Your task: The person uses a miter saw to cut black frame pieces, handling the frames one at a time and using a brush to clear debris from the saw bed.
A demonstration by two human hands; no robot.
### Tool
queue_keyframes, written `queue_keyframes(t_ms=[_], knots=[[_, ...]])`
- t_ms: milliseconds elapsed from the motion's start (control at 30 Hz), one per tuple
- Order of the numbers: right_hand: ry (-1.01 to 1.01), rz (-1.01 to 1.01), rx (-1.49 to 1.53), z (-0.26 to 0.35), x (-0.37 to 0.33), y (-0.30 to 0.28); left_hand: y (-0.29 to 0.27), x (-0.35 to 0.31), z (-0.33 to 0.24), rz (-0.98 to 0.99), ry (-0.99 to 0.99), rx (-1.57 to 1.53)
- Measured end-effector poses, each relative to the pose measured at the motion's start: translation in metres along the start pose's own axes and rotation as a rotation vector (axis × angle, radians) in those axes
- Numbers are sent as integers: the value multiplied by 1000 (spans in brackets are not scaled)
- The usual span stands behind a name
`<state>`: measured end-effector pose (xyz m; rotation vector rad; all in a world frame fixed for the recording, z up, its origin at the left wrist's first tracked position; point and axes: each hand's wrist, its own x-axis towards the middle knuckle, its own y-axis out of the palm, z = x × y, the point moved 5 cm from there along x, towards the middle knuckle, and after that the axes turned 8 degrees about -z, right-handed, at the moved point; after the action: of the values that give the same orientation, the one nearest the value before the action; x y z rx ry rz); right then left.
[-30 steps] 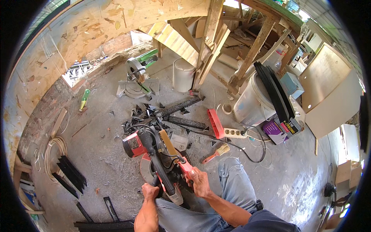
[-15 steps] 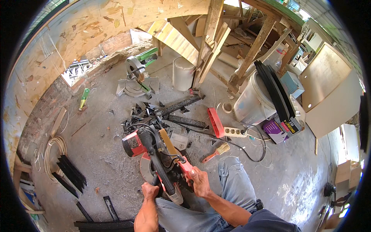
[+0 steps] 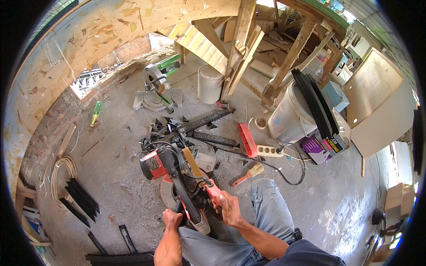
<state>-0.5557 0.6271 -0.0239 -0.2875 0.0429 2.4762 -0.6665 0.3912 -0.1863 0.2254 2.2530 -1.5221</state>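
Note:
A red and black mitre saw (image 3: 177, 177) stands on the floor in front of my knees. My right hand (image 3: 230, 209) is closed around its red handle (image 3: 213, 191), on the right side. Low on the left of the saw, my left hand (image 3: 171, 219) is a fist beside a dark part of the base; what lies inside it is hidden. The saw's head looks lowered, and the blade is mostly covered by the guard and the arm. Small black triangular offcuts (image 3: 162, 128) are heaped just beyond the saw, next to dusty black strips (image 3: 215, 139).
A second, green mitre saw (image 3: 155, 99) stands farther off. To the right lie a paintbrush (image 3: 247, 174), a power strip (image 3: 268, 151) with a looping cable, and a white bucket (image 3: 286, 117) with long black strips (image 3: 315, 104) against it. At left are a coiled hose (image 3: 57, 181) and more black strips (image 3: 82, 199).

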Motion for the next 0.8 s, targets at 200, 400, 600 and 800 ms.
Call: queue_keyframes(t_ms=[200, 400, 600, 800], knots=[[34, 14, -2, -1, 0, 1, 1, 2, 3, -29, 24, -24], [37, 22, 5, -3, 1, 2, 1, 1, 3, -35, 20, -35], [1, -6, 17, -5, 1, 1, 2, 2, 2, -38, 41, -33], [-3, 1, 1, -4, 0, 0, 4, 3, 4, -44, 41, -25]])
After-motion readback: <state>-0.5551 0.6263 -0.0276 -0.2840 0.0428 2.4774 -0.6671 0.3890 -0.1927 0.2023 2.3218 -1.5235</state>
